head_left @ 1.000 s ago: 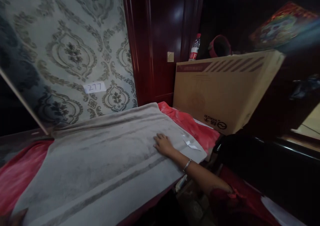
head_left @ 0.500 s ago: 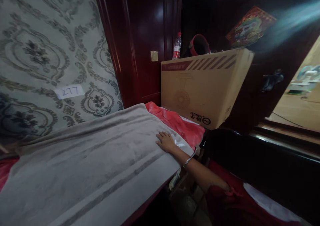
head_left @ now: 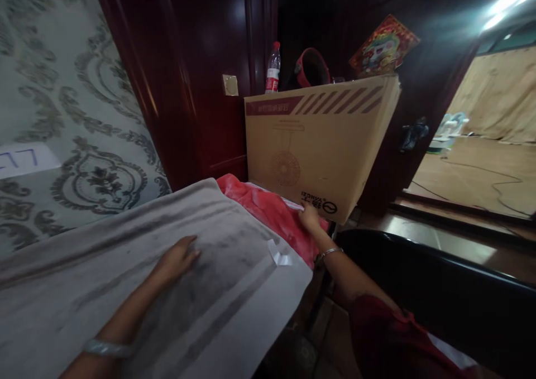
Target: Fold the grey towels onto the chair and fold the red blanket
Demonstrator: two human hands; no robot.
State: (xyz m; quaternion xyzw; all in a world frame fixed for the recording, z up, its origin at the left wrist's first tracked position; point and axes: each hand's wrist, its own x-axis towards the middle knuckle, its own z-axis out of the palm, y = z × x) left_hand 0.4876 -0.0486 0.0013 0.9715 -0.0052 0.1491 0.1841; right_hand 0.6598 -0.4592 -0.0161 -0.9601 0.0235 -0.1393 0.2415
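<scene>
A grey towel (head_left: 138, 278) is spread flat over a red cover (head_left: 268, 209), filling the near left of the scene. The left hand (head_left: 178, 259) is laid palm-down on the towel's middle, fingers loosely spread, nothing pinched. The right hand (head_left: 309, 217) is placed at the far right, on the red cover just under the lower edge of a cardboard box (head_left: 318, 139); whether the cover is pinched or only touched cannot be told, as the fingers are too small and shadowed.

The towel is judged soft, limp and light, likely to drape and slide over the smooth cover; it is best taken at a corner or along the right edge near the white tag (head_left: 278, 254). The red cover looks thin and slick, and is probably pinned by the box.

A bottle (head_left: 273, 69) and a dark red round item (head_left: 312, 67) are seen behind the box top; the round item cannot be identified. A paper label (head_left: 25, 160) on the wallpaper is cut off at the left. What lies under the towel is hidden. The near right is dark and hard to read. The towel's near edge is cut by the frame.
</scene>
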